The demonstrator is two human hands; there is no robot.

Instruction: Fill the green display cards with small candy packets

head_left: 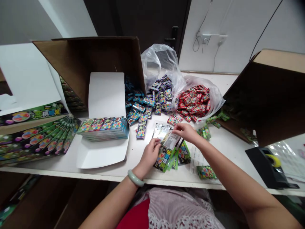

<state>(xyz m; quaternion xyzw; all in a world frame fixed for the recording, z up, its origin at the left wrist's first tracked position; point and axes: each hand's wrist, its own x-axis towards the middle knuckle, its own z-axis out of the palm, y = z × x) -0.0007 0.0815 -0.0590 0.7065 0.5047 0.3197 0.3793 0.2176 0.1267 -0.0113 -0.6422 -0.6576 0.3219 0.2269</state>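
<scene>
A stack of printed candy pouches (163, 156) with black and green fronts lies in front of me near the table's edge. My left hand (152, 152), with a pale green bangle at the wrist, grips the left side of the top pouch. My right hand (186, 132) pinches the upper right edge of the same pouch, near a pale label panel. What lies under the fingertips is partly hidden. More pouches (184, 152) fan out below to the right. A small green candy packet (206, 172) rests close to the front edge.
An open white display box (103, 156) holds rows of packets at left, beside printed cartons (43, 136). Blue packets (137, 109) spill from a cardboard box (114, 47). Plastic bags hold purple packets (164, 92) and red packets (194, 100). A tape dispenser (269, 167) stands right, near another cardboard box (274, 95).
</scene>
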